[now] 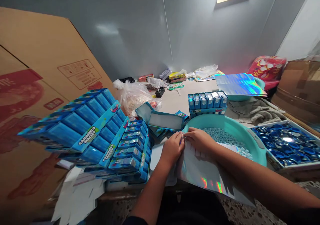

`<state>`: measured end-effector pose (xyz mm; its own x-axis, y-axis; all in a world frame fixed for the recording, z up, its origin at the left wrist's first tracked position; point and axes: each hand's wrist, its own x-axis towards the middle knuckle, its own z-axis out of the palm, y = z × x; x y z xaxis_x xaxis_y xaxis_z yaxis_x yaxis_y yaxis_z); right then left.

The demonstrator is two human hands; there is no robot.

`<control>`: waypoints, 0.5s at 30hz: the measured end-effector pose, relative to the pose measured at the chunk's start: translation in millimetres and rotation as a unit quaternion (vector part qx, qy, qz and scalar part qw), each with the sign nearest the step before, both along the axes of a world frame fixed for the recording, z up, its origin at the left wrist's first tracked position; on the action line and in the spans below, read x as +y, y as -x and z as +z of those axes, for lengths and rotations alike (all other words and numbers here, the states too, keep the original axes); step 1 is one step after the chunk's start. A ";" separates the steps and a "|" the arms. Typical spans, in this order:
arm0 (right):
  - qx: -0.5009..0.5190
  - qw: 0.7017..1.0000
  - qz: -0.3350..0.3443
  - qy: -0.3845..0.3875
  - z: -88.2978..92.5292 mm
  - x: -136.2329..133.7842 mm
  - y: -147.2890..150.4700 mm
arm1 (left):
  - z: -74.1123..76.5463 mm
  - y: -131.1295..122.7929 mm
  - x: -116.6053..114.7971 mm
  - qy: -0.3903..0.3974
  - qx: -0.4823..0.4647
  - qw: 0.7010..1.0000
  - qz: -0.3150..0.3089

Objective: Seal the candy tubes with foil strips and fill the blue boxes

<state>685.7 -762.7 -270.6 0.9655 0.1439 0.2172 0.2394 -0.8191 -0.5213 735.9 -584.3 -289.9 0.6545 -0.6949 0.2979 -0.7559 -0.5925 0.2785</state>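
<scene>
A silver holographic sheet (200, 171) with rectangular outlines cut in it lies slanted in front of me, partly over the rim of a turquoise basin (260, 151). My left hand (173, 146) is closed at the sheet's upper left corner. Just beside it, my right hand (200, 139) has its fingers pinched together, the fingertips of both hands almost meeting. A tiny shiny bit shows between them, too small to name. My right forearm lies across the sheet. Pale blue candies (222, 136) fill part of the basin. Open blue display boxes (165, 120) lie just beyond my hands.
Stacked blue candy packs (87, 118) rise on the left beside a large carton (37, 85). A filled display box (207, 101) stands behind the basin. At right is a tray of blue lids (287, 143). More holographic sheets (240, 83) and a plastic bag (132, 96) lie farther back.
</scene>
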 end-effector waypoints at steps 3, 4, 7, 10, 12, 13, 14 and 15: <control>-0.013 1.000 0.011 -0.022 -1.9 -4.3 -2.8 | 0.6 0.3 0.3 -0.003 -0.003 1.000 -0.003; -0.015 0.999 0.014 -0.029 -3.1 -6.0 -4.1 | 0.9 0.4 0.4 -0.004 -0.003 1.000 -0.003; -0.020 0.998 0.021 -0.048 -7.3 -10.5 -8.7 | 1.4 0.3 0.5 -0.005 -0.006 1.000 -0.002; -0.023 0.998 0.027 -0.055 -10.0 -12.5 -12.8 | 1.5 -0.2 0.4 -0.007 -0.009 1.000 -0.001; -0.025 0.998 0.030 -0.055 -10.8 -12.5 -14.5 | 1.5 -0.6 0.4 -0.008 -0.010 1.000 -0.002; -0.026 0.998 0.031 -0.055 -10.9 -12.2 -15.0 | 1.4 -0.8 0.4 -0.010 -0.011 1.000 -0.003; -0.026 0.998 0.031 -0.056 -11.1 -11.9 -15.3 | 1.3 -0.9 0.4 -0.011 -0.011 1.000 -0.003; -0.027 0.998 0.030 -0.056 -11.2 -11.5 -15.4 | 1.1 -0.9 0.5 -0.012 -0.012 1.000 -0.004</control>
<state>701.0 -774.1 -281.8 0.9425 0.1729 0.2861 0.3161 -0.7395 -0.5943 736.8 -583.8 -288.8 0.6422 -0.7071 0.2960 -0.7666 -0.5932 0.2461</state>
